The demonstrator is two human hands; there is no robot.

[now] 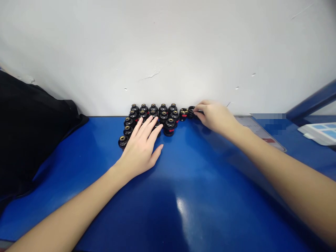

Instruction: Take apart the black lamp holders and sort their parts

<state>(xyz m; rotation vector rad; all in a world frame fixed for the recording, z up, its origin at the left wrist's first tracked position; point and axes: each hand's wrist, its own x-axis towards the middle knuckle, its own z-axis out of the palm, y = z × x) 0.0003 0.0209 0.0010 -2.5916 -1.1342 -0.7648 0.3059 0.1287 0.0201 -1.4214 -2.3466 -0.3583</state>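
Black lamp sockets, each with a brass-ringed hole on top and some with red marks, stand grouped in rows against the wall; one socket [169, 127] is at the front right of the group. My left hand [140, 148] lies over the middle of them with its fingers stretched out, hiding several. To the right, one black part [183, 114] shows brass contacts on top. Beside it sits a hollow black socket shell [191, 111]. My right hand [211, 114] is at that shell, thumb and forefinger pinched around a dark piece that is mostly hidden.
A white wall [183, 52] rises behind the blue tabletop [170, 196]. Black cloth [34, 133] covers the left side. At the right lie a flat sheet [252, 129], partly behind my arm, and a white and light-blue box [320, 133]. A blue bar [312, 99] slants up there.
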